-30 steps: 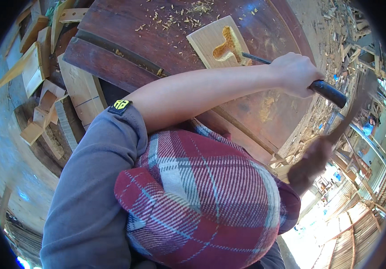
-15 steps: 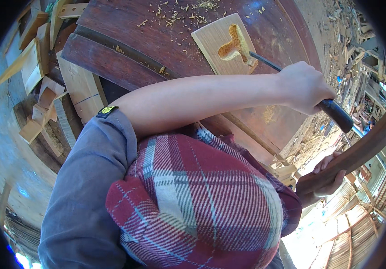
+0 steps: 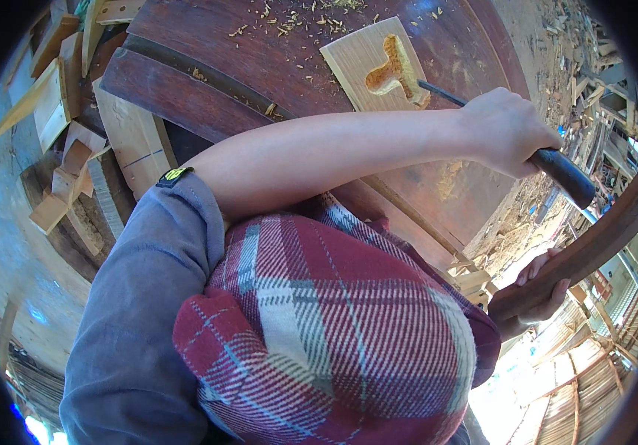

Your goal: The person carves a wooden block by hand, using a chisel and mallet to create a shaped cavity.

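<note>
My left hand (image 3: 508,130) is closed round the dark round handle of a chisel (image 3: 565,179), whose thin metal shank slants down to a pale wooden board (image 3: 345,63). The chisel's tip meets the right edge of a rough, curved hollow (image 3: 387,76) cut into that board. At the right, my right hand (image 3: 554,302) grips a long, curved brown wooden mallet (image 3: 579,271), its fingers partly hidden behind the wood. A gap separates the mallet from the chisel's butt end. My left forearm crosses in front of the bench.
The board lies on a dark reddish wooden bench (image 3: 260,33) scattered with wood chips (image 3: 319,30). Wood offcuts (image 3: 74,167) crowd the left side, beside a pale plank (image 3: 133,133). Scrap wood litters the ground at the right. A plaid garment fills the lower middle.
My left hand and the chisel handle have shifted slightly right and up. The mallet's far end sits a little higher. The whole view has drifted slightly; both grips are the same.
</note>
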### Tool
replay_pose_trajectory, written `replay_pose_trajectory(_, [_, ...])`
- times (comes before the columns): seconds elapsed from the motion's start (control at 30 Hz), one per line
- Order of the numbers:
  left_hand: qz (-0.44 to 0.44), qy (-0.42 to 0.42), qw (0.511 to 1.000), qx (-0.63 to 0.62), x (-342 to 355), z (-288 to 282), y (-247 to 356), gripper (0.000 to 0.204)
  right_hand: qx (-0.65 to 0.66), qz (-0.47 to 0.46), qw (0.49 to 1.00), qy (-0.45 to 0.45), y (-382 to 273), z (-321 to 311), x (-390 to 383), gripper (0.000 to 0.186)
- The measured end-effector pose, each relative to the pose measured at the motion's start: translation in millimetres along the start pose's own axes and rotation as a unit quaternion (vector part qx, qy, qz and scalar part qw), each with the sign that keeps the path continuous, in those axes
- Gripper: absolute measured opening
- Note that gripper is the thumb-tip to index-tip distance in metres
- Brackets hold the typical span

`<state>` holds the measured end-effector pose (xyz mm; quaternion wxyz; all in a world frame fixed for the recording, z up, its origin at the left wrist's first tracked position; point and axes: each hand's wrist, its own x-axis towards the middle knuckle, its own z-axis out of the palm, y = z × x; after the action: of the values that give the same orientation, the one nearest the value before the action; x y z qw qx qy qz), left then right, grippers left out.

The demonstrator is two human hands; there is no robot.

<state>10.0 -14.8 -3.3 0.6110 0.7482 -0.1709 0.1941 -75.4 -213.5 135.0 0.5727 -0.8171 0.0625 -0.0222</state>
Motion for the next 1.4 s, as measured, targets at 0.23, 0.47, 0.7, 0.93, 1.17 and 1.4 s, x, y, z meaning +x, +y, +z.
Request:
replay_pose_trajectory(0.23, [0.021,-0.017,0.999,-0.020,1,1,-2,0.011,0.062,-0.029,0.996,-0.054,-20,-57,10,0.061])
replay_pose_trajectory(0.47, [0.003,0.014,1.000,-0.003,4,-3,-12,0.010,-0.119,0.028,0.992,-0.020,19,-10,6,0.060])
replay_pose_trajectory(0.7, [-0.019,-0.011,0.999,-0.030,5,-2,-13,0.009,-0.363,0.062,0.924,0.102,9,14,3,0.047])
replay_pose_trajectory(0.93, [-0.054,-0.039,0.997,-0.041,12,1,-6,0.009,0.083,-0.003,0.995,-0.046,-1,-41,17,0.046])
replay_pose_trajectory(1.17, [-0.095,-0.042,0.995,-0.002,4,4,-22,0.011,-0.113,-0.064,0.991,-0.007,22,-36,27,0.058])
replay_pose_trajectory(1.4, [-0.068,-0.041,0.997,-0.012,9,0,-6,0.011,-0.013,0.000,1.000,0.028,0,-18,13,0.062])
